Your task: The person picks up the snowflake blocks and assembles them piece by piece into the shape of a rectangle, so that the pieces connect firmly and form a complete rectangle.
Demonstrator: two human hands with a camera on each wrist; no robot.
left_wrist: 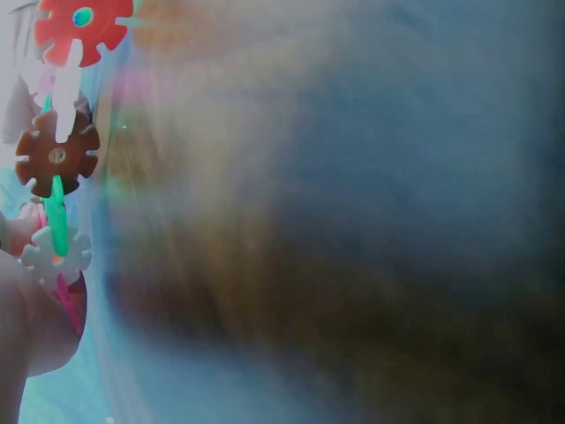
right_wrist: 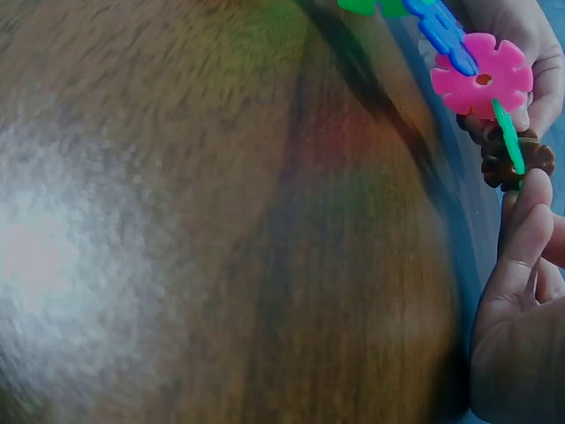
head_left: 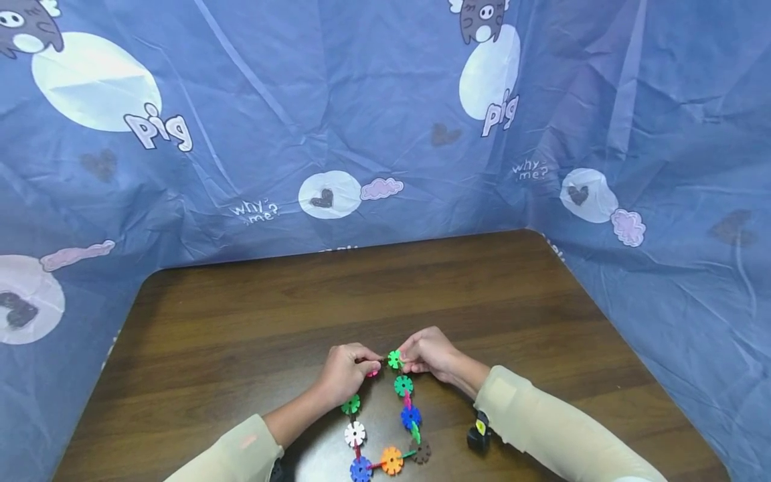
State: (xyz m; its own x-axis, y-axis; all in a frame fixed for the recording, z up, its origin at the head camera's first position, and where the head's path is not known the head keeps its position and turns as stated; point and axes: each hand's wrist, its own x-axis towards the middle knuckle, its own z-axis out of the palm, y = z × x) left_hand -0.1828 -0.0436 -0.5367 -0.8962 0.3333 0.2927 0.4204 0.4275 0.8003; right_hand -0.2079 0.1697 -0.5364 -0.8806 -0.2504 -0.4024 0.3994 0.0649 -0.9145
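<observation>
A chain of colorful notched plastic interlocking discs lies in a loop on the table, with an orange disc (head_left: 392, 460), a white disc (head_left: 355, 434) and a blue disc (head_left: 411, 418) among them. At the far end of the loop, my left hand (head_left: 346, 375) pinches the chain beside a pink disc (head_left: 372, 373). Opposite it, my right hand (head_left: 432, 353) pinches a bright green disc (head_left: 395, 359) between thumb and fingers. The right wrist view has a brown disc (right_wrist: 496, 168) at the fingertips, near the pink one. Discs hang close to the left hand (left_wrist: 35, 309) in its wrist view.
The brown wooden table (head_left: 241, 314) has a blue printed cloth (head_left: 373, 120) standing behind it and along its sides. A small black device (head_left: 478, 438) is at the right wrist. Most of the left wrist view is blurred.
</observation>
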